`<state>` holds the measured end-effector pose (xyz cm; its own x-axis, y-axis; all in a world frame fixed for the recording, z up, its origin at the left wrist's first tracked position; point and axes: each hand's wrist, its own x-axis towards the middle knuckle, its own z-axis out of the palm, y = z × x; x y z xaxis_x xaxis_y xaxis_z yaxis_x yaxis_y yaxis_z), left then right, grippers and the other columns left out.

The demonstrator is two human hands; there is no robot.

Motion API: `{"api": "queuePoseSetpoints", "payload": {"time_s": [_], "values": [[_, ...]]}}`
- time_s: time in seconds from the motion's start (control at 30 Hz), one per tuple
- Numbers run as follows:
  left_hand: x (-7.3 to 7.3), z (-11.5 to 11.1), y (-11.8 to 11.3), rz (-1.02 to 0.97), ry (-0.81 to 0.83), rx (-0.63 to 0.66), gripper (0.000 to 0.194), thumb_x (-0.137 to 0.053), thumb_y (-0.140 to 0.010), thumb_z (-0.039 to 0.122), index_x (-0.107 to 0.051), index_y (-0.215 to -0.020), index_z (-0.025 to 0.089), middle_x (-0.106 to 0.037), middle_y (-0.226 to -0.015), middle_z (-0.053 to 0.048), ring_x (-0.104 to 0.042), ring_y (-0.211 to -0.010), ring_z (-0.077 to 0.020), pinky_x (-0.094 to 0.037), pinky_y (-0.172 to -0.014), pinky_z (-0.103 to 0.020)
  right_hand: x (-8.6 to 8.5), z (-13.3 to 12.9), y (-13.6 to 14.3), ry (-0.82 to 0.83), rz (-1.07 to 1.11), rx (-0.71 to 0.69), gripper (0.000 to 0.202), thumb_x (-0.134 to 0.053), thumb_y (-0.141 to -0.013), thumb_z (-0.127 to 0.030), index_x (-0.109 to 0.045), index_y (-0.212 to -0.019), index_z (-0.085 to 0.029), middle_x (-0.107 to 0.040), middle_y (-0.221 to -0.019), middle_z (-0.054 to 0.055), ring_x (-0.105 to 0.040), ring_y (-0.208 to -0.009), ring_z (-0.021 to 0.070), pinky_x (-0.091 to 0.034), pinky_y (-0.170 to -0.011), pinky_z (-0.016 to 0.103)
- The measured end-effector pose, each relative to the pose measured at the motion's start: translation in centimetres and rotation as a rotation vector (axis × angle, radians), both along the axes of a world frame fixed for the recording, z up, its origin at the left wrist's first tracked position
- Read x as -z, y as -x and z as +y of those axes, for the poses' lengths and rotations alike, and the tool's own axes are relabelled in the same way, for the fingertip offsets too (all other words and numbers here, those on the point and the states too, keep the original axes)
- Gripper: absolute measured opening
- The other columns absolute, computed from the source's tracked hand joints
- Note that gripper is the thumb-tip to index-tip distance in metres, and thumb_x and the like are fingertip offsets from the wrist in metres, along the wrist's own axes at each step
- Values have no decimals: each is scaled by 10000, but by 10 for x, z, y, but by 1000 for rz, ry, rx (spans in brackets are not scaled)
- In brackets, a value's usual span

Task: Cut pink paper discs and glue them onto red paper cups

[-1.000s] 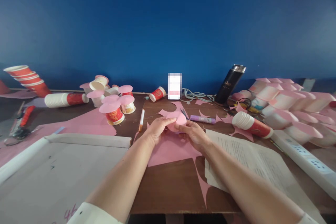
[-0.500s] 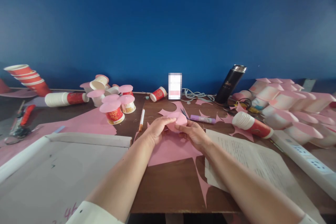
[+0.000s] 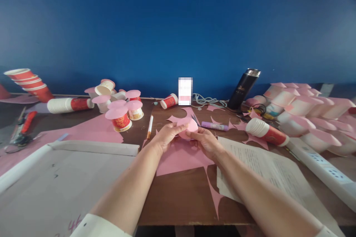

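Observation:
Between my two hands is a round piece of pink paper (image 3: 188, 126), raised over a pink paper sheet (image 3: 180, 159) on the brown table. My left hand (image 3: 167, 136) pinches its left side, thumb on top. On the opposite edge, my right hand (image 3: 205, 140) grips it with thumb and fingers. What lies under the circle is hidden by it and the fingers. Just behind it a dark blade tip, perhaps of scissors (image 3: 195, 120), shows. A purple glue stick (image 3: 214, 126) lies right of the hands, and a white and orange pen-like stick (image 3: 150, 127) lies to the left.
Paper cups topped with pink circles (image 3: 118, 114) stand at left, near stacked red cups (image 3: 61, 105). More pink-topped cups (image 3: 306, 109) crowd the right, beside a black flask (image 3: 244, 89), a cup stack (image 3: 267, 132) and a power strip (image 3: 322, 166). A whiteboard-like panel (image 3: 83, 181) lies front left.
The pink circle has tilted slightly in my fingers, while both hands stay nearly in place. The lying red cup at the back has rolled a little.

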<state>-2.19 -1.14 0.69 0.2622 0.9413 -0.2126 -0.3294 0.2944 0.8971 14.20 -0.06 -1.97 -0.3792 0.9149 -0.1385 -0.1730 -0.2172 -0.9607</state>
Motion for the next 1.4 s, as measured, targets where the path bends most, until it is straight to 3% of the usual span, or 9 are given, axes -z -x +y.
{"api": "queuePoseSetpoints", "payload": {"time_s": [0.47, 0.73, 0.9, 1.1, 1.4], "values": [[6, 4, 2, 2, 0, -61, 358, -852, -546, 300, -723, -826, 118, -708, -717, -77, -644, -694, -199, -487, -707, -312, -4, -1, -1, 24, 26, -22, 260, -804, -654, -343, -678, -768, -146, -638, -643, 12, -450, -476, 81, -286, -447, 234], [11, 7, 14, 320, -165, -127, 391, -761, -614, 542, -656, -613, 165, -621, -654, -20, -548, -646, -148, -426, -649, -264, -6, -1, 0, 73, 108, -2, 223, -797, -680, -302, -667, -767, -142, -646, -701, 25, -490, -534, 90, -335, -484, 232], [0, 7, 16, 281, -89, -147, 514, -650, -676, 653, -714, -822, 165, -670, -842, -64, -589, -787, -166, -426, -691, -256, -6, 0, 0, 82, 132, 45, 270, -822, -637, -304, -646, -771, -148, -640, -686, 9, -504, -535, 91, -357, -490, 230], [1, 7, 15, 178, -45, -87, 395, -808, -597, 465, -711, -823, 156, -678, -802, -39, -586, -728, -119, -415, -696, -233, -2, 2, -1, 52, 76, 53, 287, -827, -628, -332, -625, -702, -142, -620, -624, 2, -464, -471, 72, -312, -441, 225], [8, 5, 7, 44, -9, -23, 345, -859, -541, 323, -715, -776, 113, -680, -680, -61, -616, -663, -170, -455, -655, -285, 0, 1, -2, -4, 3, -7, 242, -785, -689, -339, -686, -794, -145, -650, -668, 8, -433, -461, 60, -287, -425, 209]]}}
